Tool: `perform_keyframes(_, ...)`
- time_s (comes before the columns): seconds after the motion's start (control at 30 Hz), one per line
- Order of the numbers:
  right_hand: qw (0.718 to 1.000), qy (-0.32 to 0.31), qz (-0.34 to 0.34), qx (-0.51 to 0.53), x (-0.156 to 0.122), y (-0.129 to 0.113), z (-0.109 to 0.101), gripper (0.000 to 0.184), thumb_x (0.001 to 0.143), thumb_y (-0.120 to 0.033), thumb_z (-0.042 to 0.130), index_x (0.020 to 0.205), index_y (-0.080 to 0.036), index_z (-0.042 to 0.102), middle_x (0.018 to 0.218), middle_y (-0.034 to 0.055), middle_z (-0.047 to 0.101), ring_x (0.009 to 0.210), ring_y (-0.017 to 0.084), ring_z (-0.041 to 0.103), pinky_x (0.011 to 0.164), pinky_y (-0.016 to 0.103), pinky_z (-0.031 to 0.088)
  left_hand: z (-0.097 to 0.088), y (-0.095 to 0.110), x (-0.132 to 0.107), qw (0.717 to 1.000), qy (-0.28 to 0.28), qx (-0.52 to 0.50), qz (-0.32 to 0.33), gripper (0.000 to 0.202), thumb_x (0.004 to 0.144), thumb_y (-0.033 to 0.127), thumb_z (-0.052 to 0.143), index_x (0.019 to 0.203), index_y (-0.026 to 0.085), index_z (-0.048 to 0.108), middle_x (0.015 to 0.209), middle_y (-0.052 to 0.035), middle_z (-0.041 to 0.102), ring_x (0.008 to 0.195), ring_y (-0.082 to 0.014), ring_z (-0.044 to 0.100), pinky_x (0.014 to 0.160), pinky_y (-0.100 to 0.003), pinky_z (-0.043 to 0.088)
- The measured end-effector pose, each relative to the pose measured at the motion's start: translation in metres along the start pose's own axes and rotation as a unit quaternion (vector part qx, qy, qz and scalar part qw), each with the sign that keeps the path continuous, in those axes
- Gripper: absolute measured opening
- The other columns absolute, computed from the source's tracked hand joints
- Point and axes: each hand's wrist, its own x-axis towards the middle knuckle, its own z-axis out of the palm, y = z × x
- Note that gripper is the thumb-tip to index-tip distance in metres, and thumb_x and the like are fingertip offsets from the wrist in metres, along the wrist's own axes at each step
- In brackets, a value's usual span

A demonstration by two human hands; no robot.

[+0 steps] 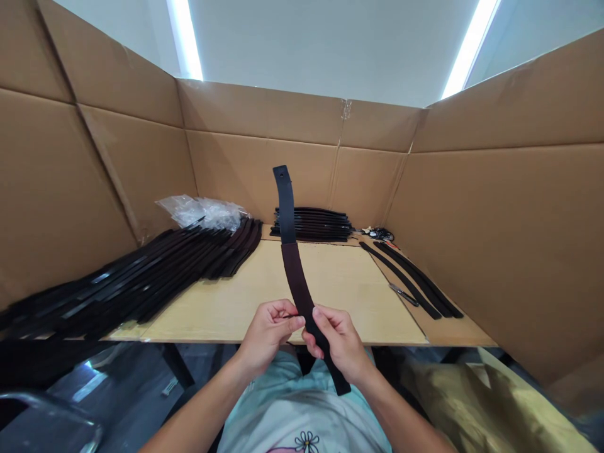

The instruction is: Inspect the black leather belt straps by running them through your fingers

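Note:
A long, slightly curved strap (298, 277) stands up in front of me over the table's near edge. Its upper part is smooth black with a small hole near the top, the middle is dark maroon, and the lower end is black. My right hand (337, 340) grips the strap below its maroon part, thumb on the face and fingers behind. Beside the strap's left edge, my left hand (271, 327) is closed in a pinch. A thin dark strand (289, 316) shows at its fingertips, too small to make out fully.
Many dark straps (189, 270) lie heaped on the left, with clear plastic bags (202, 211) behind. Another strap stack (321, 225) lies at the back. Several straps (415, 277) and a pen-like tool (404, 294) are on the right. Cardboard walls (264, 163) enclose the table (349, 270).

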Motion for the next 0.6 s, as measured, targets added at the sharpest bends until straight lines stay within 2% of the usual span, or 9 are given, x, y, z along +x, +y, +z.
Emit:
perform_keyframes(0.17, 1.000, -0.007, 0.015, 0.027, 0.001, 0.000, -0.002, 0.037, 0.087, -0.048, 0.050, 0.080, -0.013, 0.062, 0.060, 0.0009, 0.057, 0.045, 0.008, 0.048, 0.043, 0.020, 0.036, 0.004, 0.007, 0.000, 1.000, -0.018, -0.011, 0.019, 0.030, 0.062, 0.032, 0.079, 0.061, 0.016, 0.053, 0.048, 0.0007, 0.062, 0.043, -0.0132, 0.057, 0.043, -0.021, 0.038)
perform_keyframes(0.3, 0.999, -0.023, 0.014, 0.035, 0.003, 0.000, -0.007, 0.031, 0.082, -0.040, 0.061, 0.099, -0.015, 0.067, 0.073, 0.0028, 0.061, 0.059, 0.009, 0.053, 0.055, 0.022, 0.043, 0.006, 0.010, 0.002, 0.999, -0.001, -0.012, 0.038, 0.031, 0.063, 0.031, 0.078, 0.058, 0.016, 0.052, 0.046, 0.0022, 0.061, 0.041, -0.0105, 0.055, 0.043, -0.019, 0.039)
perform_keyframes(0.47, 0.999, -0.005, 0.015, 0.031, 0.004, 0.004, -0.010, 0.053, 0.074, -0.034, 0.071, 0.123, -0.022, 0.057, 0.076, -0.0003, 0.058, 0.061, 0.009, 0.054, 0.057, 0.025, 0.049, 0.002, 0.007, 0.005, 0.999, 0.034, -0.008, 0.041, 0.028, 0.056, 0.027, 0.082, 0.060, 0.014, 0.058, 0.053, 0.0017, 0.063, 0.046, -0.0106, 0.056, 0.045, -0.020, 0.044)
perform_keyframes(0.6, 1.000, 0.017, 0.022, 0.012, 0.005, 0.007, -0.011, 0.070, 0.057, -0.026, 0.083, 0.122, -0.022, 0.058, 0.073, -0.0030, 0.056, 0.054, 0.008, 0.054, 0.049, 0.023, 0.049, 0.001, 0.007, 0.005, 0.999, 0.007, -0.001, 0.036, 0.029, 0.048, 0.020, 0.085, 0.068, 0.011, 0.067, 0.065, -0.0022, 0.069, 0.056, -0.0139, 0.061, 0.054, -0.022, 0.049)
